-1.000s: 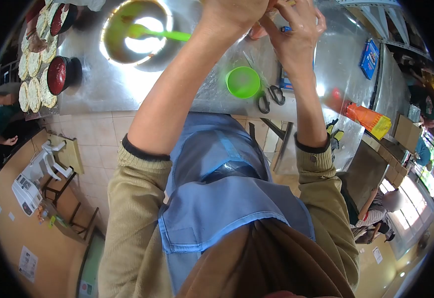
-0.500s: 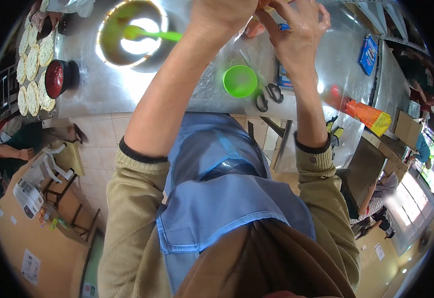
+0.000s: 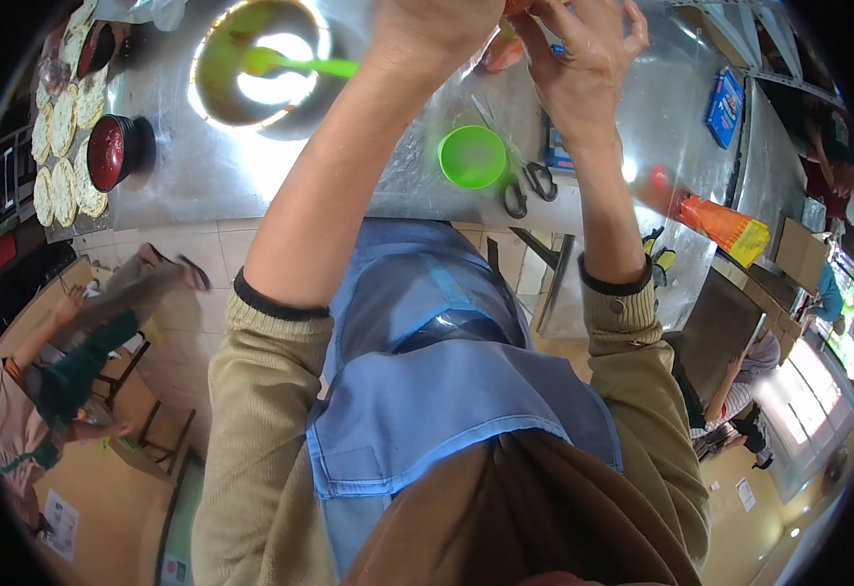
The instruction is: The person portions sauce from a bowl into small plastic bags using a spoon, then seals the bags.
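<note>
Both of my hands are at the top edge of the view, over the steel table. The fingers of my left hand [image 3: 437,21] are cut off by the frame. My right hand [image 3: 585,59] has its thumb and forefinger bent in against a small orange-red thing [image 3: 518,6] between the hands, mostly out of view; the other fingers are partly spread. Just below lies a pinkish-red item [image 3: 502,51], too hidden to name. Nearer me stand a bright green cup [image 3: 472,157] and black-handled scissors [image 3: 517,195], lying with their blades pointing away.
Left of my arm sits a wide bowl [image 3: 202,107] holding a green spatula [image 3: 324,67]. Stacked red-black bowls [image 3: 109,156] stand beside flat pale rounds [image 3: 63,122]. At right are a blue box [image 3: 725,107] and an orange-yellow packet [image 3: 725,227]. A person [image 3: 65,381] is at lower left.
At the left, a person has come further into view, stepping beside the table. The fingers of my right hand have shifted slightly, while my arms stay almost in place.
</note>
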`<state>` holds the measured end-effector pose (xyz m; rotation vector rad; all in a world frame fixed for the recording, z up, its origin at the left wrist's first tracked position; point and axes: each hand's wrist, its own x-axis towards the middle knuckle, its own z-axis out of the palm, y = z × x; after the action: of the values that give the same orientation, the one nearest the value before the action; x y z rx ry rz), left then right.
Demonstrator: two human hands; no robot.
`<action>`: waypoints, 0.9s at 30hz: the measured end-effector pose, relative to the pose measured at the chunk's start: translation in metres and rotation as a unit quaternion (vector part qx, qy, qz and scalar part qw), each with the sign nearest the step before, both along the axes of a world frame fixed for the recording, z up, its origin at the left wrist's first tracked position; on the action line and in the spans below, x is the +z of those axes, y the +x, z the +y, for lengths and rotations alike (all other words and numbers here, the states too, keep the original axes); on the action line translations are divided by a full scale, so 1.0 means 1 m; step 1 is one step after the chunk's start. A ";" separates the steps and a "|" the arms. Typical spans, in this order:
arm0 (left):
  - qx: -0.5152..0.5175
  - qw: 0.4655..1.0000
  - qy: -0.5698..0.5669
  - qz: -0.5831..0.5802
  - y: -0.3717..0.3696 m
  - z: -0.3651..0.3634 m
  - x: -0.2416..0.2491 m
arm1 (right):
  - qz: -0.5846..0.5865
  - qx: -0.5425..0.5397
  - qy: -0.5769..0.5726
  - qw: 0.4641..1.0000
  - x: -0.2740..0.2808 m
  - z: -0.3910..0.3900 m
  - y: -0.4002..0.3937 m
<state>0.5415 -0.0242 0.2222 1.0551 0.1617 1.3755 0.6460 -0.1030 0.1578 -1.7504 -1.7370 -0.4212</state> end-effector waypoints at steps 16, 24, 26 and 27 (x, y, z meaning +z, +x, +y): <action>-0.015 0.999 -0.001 -0.029 0.004 0.012 -0.022 | -0.028 0.023 0.048 0.998 -0.005 0.001 0.002; -0.013 0.999 0.013 -0.031 0.004 0.012 -0.021 | -0.026 0.004 0.001 1.000 0.001 -0.002 0.000; -0.008 1.000 0.006 -0.022 0.003 0.011 -0.020 | -0.027 0.001 -0.006 1.000 -0.002 -0.003 -0.001; 0.007 1.000 0.014 -0.023 0.005 0.011 -0.020 | -0.016 0.002 -0.012 1.000 -0.001 -0.004 -0.002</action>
<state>0.5462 -0.0128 0.2019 1.0469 0.1164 1.4163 0.6445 -0.1067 0.1573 -1.7658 -1.7741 -0.4321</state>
